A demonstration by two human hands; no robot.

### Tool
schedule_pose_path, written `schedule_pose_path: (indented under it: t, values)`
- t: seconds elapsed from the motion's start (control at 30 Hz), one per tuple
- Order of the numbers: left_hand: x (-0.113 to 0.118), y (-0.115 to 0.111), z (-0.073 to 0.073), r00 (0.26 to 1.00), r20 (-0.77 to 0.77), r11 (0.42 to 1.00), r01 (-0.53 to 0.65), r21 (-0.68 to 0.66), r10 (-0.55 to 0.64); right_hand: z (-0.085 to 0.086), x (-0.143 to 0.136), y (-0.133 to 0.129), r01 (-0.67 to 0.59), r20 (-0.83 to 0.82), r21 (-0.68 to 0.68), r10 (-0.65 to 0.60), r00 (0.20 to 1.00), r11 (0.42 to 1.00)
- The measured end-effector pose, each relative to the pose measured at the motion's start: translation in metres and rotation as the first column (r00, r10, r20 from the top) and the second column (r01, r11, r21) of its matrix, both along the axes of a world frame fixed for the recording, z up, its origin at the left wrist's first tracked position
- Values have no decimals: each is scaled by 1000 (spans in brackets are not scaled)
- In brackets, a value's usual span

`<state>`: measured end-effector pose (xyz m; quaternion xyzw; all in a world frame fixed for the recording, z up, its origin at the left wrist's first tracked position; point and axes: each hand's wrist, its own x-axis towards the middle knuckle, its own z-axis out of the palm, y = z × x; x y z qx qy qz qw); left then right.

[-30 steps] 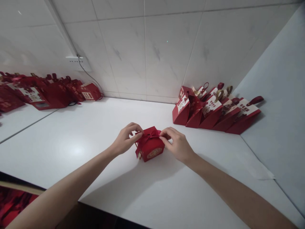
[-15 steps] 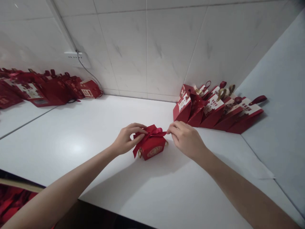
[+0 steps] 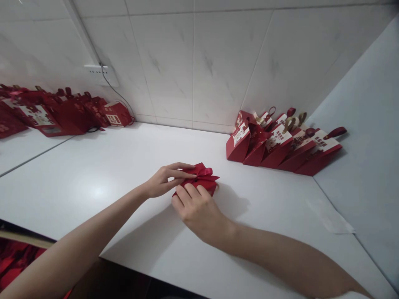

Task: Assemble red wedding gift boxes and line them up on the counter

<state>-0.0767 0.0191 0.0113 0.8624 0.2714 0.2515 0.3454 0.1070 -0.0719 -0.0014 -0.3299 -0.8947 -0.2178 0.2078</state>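
Observation:
A small red box (image 3: 209, 185) with a red ribbon bow (image 3: 205, 172) on top stands on the white table. From the left, my left hand (image 3: 166, 178) reaches over the box top, its fingers stretched out on the ribbon beside the knot. In front of the box is my right hand (image 3: 196, 211), fingers curled at the front left, where the ribbon's tail hung; whatever lies between those fingertips is hidden. The hand covers most of the box's front face.
Red gift boxes with ribbon loops (image 3: 277, 145) stand in a row at the back right. More red boxes (image 3: 68, 116) line the wall at left, near a socket (image 3: 99, 74) with a cable. Red items (image 3: 15, 259) lie below the table's edge.
My right hand has moved left from the bow's right end to the box's front left. My left hand's fingers have stretched further over the ribbon.

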Motion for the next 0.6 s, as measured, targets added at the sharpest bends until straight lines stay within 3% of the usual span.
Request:
schedule_pose_path:
  t: [0.13, 0.3, 0.47, 0.6]
  values:
    - [0, 2, -5, 1000, 21, 999, -7, 47, 6, -7, -11, 2, 120, -119, 65, -112, 987, 991]
    - [2, 3, -14, 996, 77, 999, -38, 37, 35, -14, -12, 5, 133, -164, 143, -109, 980, 981]
    - [5, 2, -17, 991, 117, 997, -68, 22, 65, -15, -7, 5, 109, -219, 53, -95, 971, 993]
    - [7, -2, -11, 992, 93, 996, -85, 18, 83, -16, -4, 6, 52, -227, -1, -50, 973, 999]
